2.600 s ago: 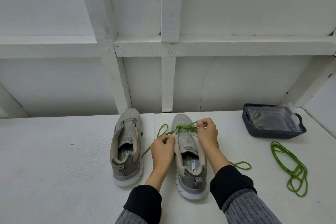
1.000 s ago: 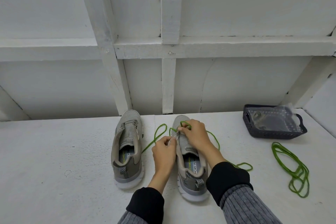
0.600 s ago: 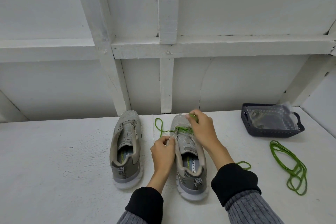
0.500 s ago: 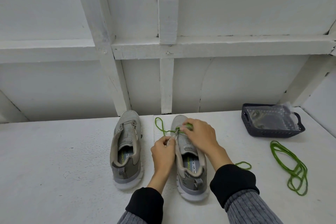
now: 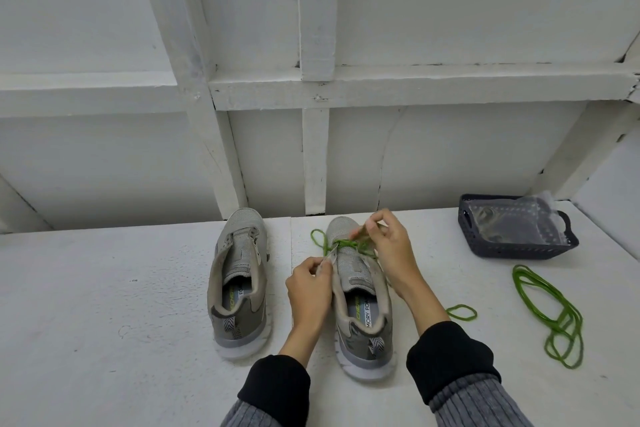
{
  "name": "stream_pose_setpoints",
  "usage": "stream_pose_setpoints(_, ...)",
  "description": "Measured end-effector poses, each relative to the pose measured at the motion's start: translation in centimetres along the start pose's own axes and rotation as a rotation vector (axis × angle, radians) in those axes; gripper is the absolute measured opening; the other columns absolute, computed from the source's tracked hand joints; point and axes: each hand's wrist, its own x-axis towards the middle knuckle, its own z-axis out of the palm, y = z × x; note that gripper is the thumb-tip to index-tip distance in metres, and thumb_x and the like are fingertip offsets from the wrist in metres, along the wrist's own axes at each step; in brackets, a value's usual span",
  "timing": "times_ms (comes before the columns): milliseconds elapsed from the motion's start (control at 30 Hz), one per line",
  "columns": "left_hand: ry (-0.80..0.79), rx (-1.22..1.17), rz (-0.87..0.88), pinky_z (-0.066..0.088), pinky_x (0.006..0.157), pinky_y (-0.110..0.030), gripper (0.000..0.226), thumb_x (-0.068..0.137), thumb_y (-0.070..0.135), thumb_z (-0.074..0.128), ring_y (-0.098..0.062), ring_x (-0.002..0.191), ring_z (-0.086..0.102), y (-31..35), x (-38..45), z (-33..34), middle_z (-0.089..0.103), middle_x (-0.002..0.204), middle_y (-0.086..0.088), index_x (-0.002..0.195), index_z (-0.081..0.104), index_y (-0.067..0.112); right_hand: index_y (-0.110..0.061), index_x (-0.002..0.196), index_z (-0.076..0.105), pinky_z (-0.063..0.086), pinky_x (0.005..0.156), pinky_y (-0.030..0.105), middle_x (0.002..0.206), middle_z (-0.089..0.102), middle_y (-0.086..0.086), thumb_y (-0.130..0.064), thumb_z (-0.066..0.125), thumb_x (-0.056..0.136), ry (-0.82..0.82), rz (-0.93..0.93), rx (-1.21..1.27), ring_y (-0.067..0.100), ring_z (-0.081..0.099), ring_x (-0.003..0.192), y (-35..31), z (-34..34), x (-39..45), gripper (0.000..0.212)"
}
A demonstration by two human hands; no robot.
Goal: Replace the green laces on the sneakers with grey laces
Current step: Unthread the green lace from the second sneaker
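Left sneaker (image 5: 239, 282) sits unlaced on table (image 5: 104, 305). Left hand (image 5: 309, 286) pinches eyelet edge of right sneaker (image 5: 360, 291); right hand (image 5: 391, 246) pinches green lace (image 5: 346, 243), drawing it out. Best: brace shoe, free one crossing at a time. Removed lace (image 5: 550, 308), basket (image 5: 512, 227) far right.

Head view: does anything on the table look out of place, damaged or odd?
Nothing looks damaged or spilled. A loose green lace lies tangled on the table near the dark basket, fitting the unlaced left sneaker. The right sneaker is half unlaced, both hands on it.
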Motion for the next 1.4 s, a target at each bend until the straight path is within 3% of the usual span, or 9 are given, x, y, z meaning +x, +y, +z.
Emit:
stream_pose_setpoints(133, -0.001, 0.003, 0.002, 0.038, 0.057, -0.008, 0.014, 0.092, 0.026, 0.063, -0.002, 0.073, 0.061, 0.2, -0.1, -0.1, 0.069, 0.075, 0.008, 0.084, 0.072, 0.02, -0.017, 0.084, 0.045, 0.037, 0.055, 0.031, 0.058, 0.046, -0.001, -0.023, 0.049, 0.098, 0.108, -0.084, -0.359, 0.012, 0.039, 0.052, -0.5, -0.1, 0.0, 0.016)
stream_pose_setpoints(333, 0.002, -0.012, 0.009, 0.039, 0.055, -0.006, 0.014, 0.091, 0.023, 0.063, -0.005, 0.069, 0.06, 0.3, -0.2, -0.1, 0.068, 0.072, 0.005, 0.082, 0.072, 0.018, -0.03, 0.113, 0.064, 0.042, 0.074, 0.031, 0.105, 0.067, -0.001, -0.048, 0.055, 0.091, -0.126, -0.111, -1.145, 0.024, 0.062, 0.099, 0.1, 0.6, -0.1, 0.03)
stream_pose_setpoints(500, 0.009, -0.006, 0.006, 0.04, 0.056, -0.007, 0.012, 0.09, 0.022, 0.064, -0.003, 0.068, 0.059, 0.3, -0.1, -0.1, 0.068, 0.073, 0.006, 0.084, 0.073, 0.016, -0.023, 0.091, 0.064, 0.036, 0.072, 0.03, 0.095, 0.049, -0.004, -0.032, 0.056, 0.094, -0.128, -0.048, -0.788, 0.018, 0.05, 0.093, 1.8, 0.9, 0.3, 0.013)
stream_pose_setpoints(667, 0.01, -0.01, 0.01, 0.039, 0.055, -0.007, 0.013, 0.091, 0.022, 0.063, -0.002, 0.069, 0.059, 0.2, -0.1, -0.1, 0.067, 0.073, 0.006, 0.084, 0.072, 0.015, -0.01, 0.086, 0.049, 0.05, 0.087, 0.031, 0.098, 0.069, 0.001, -0.018, 0.043, 0.101, -0.013, 0.045, -0.134, 0.015, 0.065, 0.097, 2.0, 0.3, -0.1, 0.018)
stream_pose_setpoints(767, 0.002, -0.008, 0.003, 0.039, 0.057, -0.009, 0.014, 0.091, 0.024, 0.063, -0.004, 0.071, 0.06, 0.1, -0.1, -0.1, 0.069, 0.075, 0.007, 0.083, 0.072, 0.018, -0.007, 0.088, 0.045, 0.054, 0.078, 0.028, 0.076, 0.063, 0.007, -0.019, 0.038, 0.103, 0.073, 0.039, -0.008, 0.013, 0.065, 0.072, 1.3, -0.1, -0.4, 0.02)
stream_pose_setpoints(933, -0.003, -0.019, -0.004, 0.04, 0.059, -0.012, 0.014, 0.091, 0.025, 0.063, -0.004, 0.07, 0.061, 0.2, -0.2, -0.1, 0.069, 0.074, 0.007, 0.082, 0.072, 0.018, -0.011, 0.082, 0.051, 0.035, 0.057, 0.028, 0.066, 0.045, 0.002, -0.023, 0.046, 0.1, 0.188, -0.023, -0.2, 0.013, 0.038, 0.057, 1.0, -0.8, 0.0, 0.022)
stream_pose_setpoints(1133, 0.002, -0.02, -0.007, 0.04, 0.058, -0.013, 0.015, 0.091, 0.027, 0.064, -0.004, 0.07, 0.061, 0.2, -0.2, -0.1, 0.069, 0.073, 0.007, 0.08, 0.071, 0.02, -0.024, 0.085, 0.065, 0.036, 0.058, 0.027, 0.073, 0.064, -0.006, -0.037, 0.054, 0.094, 0.051, -0.055, -0.781, 0.015, 0.057, 0.07, 1.1, -1.2, -0.3, 0.019)
stream_pose_setpoints(1267, 0.002, -0.018, -0.007, 0.041, 0.061, -0.016, 0.015, 0.091, 0.027, 0.064, -0.006, 0.071, 0.062, 0.2, -0.1, 0.0, 0.069, 0.073, 0.006, 0.08, 0.071, 0.02, -0.027, 0.098, 0.072, 0.042, 0.068, 0.026, 0.094, 0.072, -0.002, -0.051, 0.056, 0.09, 0.062, 0.003, -0.849, 0.021, 0.064, 0.089, 1.0, -1.3, -0.4, 0.031)
stream_pose_setpoints(1400, -0.008, -0.013, -0.005, 0.042, 0.063, -0.017, 0.015, 0.091, 0.027, 0.064, -0.008, 0.074, 0.062, 0.1, 0.0, 0.0, 0.069, 0.075, 0.006, 0.081, 0.072, 0.018, -0.017, 0.069, 0.07, 0.035, 0.055, 0.026, 0.062, 0.061, -0.002, -0.053, 0.059, 0.087, -0.005, 0.127, -0.923, 0.021, 0.058, 0.068, 0.4, -2.5, -0.1, 0.042)
